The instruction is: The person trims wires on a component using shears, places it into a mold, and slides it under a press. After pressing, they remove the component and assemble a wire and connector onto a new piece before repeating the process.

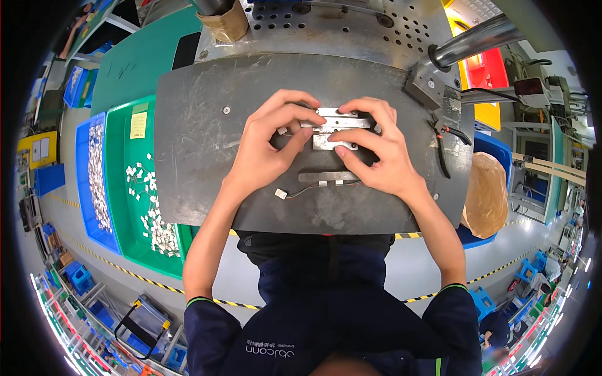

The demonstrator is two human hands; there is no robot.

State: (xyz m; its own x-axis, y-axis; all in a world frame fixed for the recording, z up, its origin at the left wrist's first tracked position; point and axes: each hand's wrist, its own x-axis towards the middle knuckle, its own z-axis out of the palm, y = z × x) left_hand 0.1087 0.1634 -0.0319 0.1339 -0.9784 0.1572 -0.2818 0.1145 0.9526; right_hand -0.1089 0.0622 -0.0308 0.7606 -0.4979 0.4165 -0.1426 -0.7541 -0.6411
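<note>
A small silvery metal fixture (337, 123), made of parallel blocks with a slot, sits on the dark metal plate (207, 175). My left hand (266, 141) is curled at its left end, thumb and fingertips against the blocks. My right hand (384, 147) grips it from the right, with fingers over the far block and thumb and forefinger on the near one. Small white pieces peek out beside both hands; what they belong to is mostly covered. Closer to me lie a dark metal bar (326, 177) and a thin cable with a white connector (281, 193), partly under the bar.
Dark-handled pliers (441, 147) lie on the plate's right side. To the left are a green bin (135, 235) and a blue bin (81, 182) with many white-connector pieces. A brown-paper-lined blue bin (486, 194) stands right. Beyond are a perforated machine bed (338, 31) and a metal column (476, 41).
</note>
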